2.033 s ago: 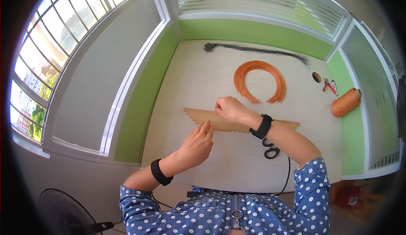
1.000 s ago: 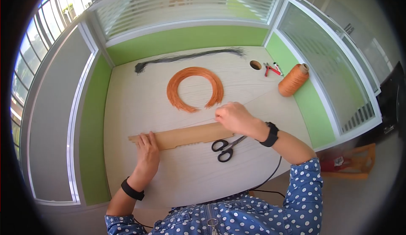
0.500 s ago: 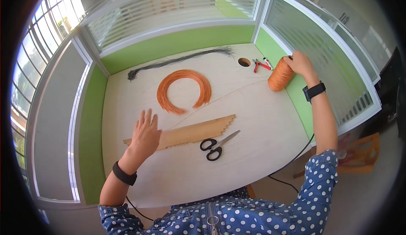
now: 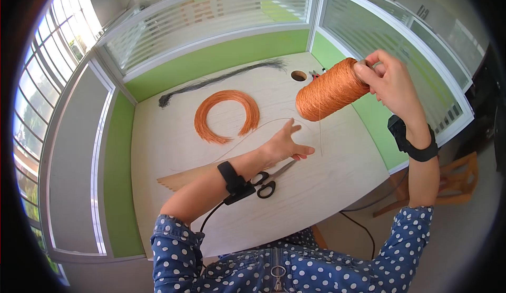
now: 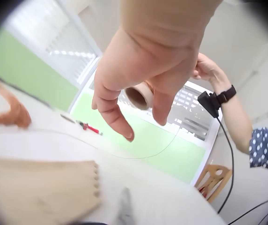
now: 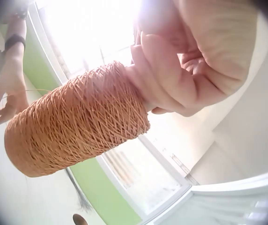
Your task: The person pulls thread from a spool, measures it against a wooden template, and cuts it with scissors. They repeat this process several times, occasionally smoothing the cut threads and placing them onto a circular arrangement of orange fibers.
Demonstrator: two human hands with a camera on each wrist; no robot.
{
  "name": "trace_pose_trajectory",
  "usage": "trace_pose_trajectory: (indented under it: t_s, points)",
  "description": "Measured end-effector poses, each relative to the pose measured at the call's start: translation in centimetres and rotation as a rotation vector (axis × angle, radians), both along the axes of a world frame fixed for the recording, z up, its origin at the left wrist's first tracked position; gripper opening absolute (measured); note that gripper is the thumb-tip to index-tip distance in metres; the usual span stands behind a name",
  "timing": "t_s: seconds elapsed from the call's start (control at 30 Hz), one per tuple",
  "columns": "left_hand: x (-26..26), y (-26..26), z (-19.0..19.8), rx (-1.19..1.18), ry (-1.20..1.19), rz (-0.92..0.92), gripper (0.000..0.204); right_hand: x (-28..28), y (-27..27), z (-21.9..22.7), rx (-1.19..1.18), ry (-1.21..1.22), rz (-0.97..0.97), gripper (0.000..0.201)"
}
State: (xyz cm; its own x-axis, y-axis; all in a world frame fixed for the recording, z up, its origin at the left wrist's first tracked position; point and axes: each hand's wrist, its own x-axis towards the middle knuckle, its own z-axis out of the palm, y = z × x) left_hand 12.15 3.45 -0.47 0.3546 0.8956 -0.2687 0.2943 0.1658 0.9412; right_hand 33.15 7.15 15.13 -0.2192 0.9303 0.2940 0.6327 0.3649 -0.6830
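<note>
My right hand (image 4: pixel 390 85) grips the tube end of a spool of orange cord (image 4: pixel 332 90), which is tilted and raised over the table's right side. In the right wrist view, fingers wrap the end of the spool (image 6: pixel 77 122). A loose strand (image 4: pixel 320 140) hangs from it, and a thin line of cord runs across the table to the left. My left hand (image 4: pixel 284 143) is just below and left of the spool, fingers spread and nothing held. Beneath the left forearm lies a tan notched board (image 4: pixel 179 178), mostly hidden. Black-handled scissors (image 4: pixel 267 187) lie beside that arm.
An open ring of orange strands (image 4: pixel 203 119) lies mid-table, with a dark wire-like bundle (image 4: pixel 221 77) behind it. Red-handled pliers (image 5: pixel 92 128) are near the round table hole (image 4: pixel 299 76). Green-based partitions (image 4: pixel 221 56) border the table. A wooden chair (image 4: pixel 464 179) stands at right.
My right hand went from the board to the spool, took hold of it, and lifted it toward me and left. My left hand left the board and moved right toward the spool.
</note>
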Motion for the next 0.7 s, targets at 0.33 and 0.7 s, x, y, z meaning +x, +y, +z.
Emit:
trace_pose_trajectory:
  t_s: [0.33, 0.7]
  points:
    - [-1.5, 1.1, 0.6, 0.289, 0.004, 0.057, 0.041, 2.0, -0.7, -1.9, 0.151, -0.11, 0.089, 0.028]
    - [-6.0, 2.5, -3.0, 0.615, 0.961, 0.064, 0.029, 5.8, -0.3, -3.3, 0.011, 0.476, 0.151, 0.025]
